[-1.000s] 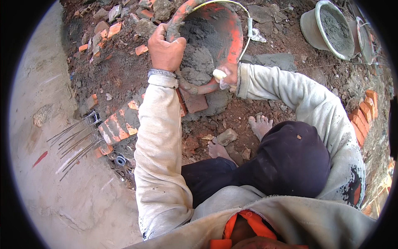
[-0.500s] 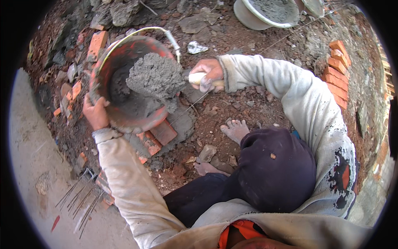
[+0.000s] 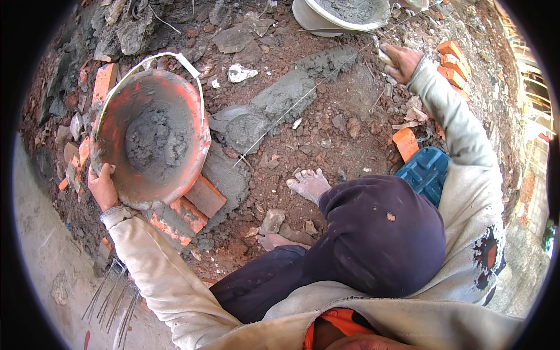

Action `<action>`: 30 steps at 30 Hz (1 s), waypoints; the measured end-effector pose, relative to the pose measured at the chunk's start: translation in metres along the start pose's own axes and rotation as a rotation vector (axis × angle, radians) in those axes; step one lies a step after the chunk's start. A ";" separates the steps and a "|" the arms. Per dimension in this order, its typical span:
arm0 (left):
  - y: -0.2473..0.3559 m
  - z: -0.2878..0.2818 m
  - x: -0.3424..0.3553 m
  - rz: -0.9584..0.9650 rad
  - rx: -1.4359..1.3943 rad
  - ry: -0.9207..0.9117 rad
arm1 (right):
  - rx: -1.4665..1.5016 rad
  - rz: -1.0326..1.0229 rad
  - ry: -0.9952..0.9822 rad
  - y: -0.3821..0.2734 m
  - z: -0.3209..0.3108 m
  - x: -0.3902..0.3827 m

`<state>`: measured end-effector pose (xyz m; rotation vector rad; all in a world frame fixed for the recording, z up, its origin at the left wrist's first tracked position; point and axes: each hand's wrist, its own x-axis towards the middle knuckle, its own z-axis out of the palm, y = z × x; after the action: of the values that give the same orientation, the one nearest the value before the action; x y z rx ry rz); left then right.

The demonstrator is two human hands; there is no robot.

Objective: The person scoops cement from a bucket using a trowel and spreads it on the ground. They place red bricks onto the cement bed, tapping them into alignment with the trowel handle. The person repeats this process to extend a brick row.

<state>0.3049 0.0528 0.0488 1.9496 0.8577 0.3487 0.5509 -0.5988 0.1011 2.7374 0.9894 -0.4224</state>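
Orange bucket: [image 3: 192, 137] near the left edge of the dirt ground [image 3: 344, 137], mouth up, inner wall smeared grey; base hidden, so whether it rests on the bricks [image 3: 204, 197] beneath is unclear to me.
Contents: grey mortar [image 3: 156, 137] pooled inside.
Left hand: [image 3: 102, 188] pinching the bucket's lower-left rim, thumb on the lip; remaining fingers partly concealed.
Right hand: [image 3: 402, 63] curled round the pale handle of a trowel [image 3: 338, 30], out toward the ground's far edge.
Blade: seen edge-on, a thin dark line before the pale tub [image 3: 344, 16]; contact cannot be judged.
Pale tub: cut off by the top of view; grey mix within.
String: [image 3: 303, 97] slanting above a spread mortar strip [image 3: 280, 93].
Blue plastic object: [image 3: 424, 172] partly behind the knee [image 3: 385, 233]; kind uncertain.
Feet: one bare foot [image 3: 309, 184] plain; the other mostly covered by the trouser leg.
Steel rods: [image 3: 105, 303] by the concrete slab [image 3: 46, 256], lower left.
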 end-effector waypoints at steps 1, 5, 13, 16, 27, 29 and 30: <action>0.005 0.005 -0.003 0.021 -0.029 -0.009 | 0.090 0.038 0.039 -0.017 -0.013 -0.003; 0.075 0.052 -0.038 0.165 0.110 0.023 | 0.223 -0.385 0.016 -0.131 -0.017 0.058; 0.143 0.065 -0.087 0.422 0.100 0.163 | 0.312 -0.404 -0.170 -0.323 -0.019 0.164; 0.162 0.045 -0.110 0.543 0.074 0.179 | 0.309 -0.543 -0.256 -0.308 -0.041 0.112; 0.209 0.088 -0.144 0.714 -0.059 -0.028 | 1.617 -0.568 -0.785 -0.248 0.035 0.021; 0.205 0.094 -0.150 0.796 -0.074 -0.149 | 1.759 -0.651 -0.872 -0.281 0.050 0.002; 0.207 0.096 -0.151 0.846 -0.084 -0.201 | 1.877 -0.580 -0.985 -0.289 0.044 -0.005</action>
<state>0.3382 -0.1787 0.1912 2.1389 -0.1508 0.6447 0.3515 -0.3958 0.0350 1.8871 1.1545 -3.7197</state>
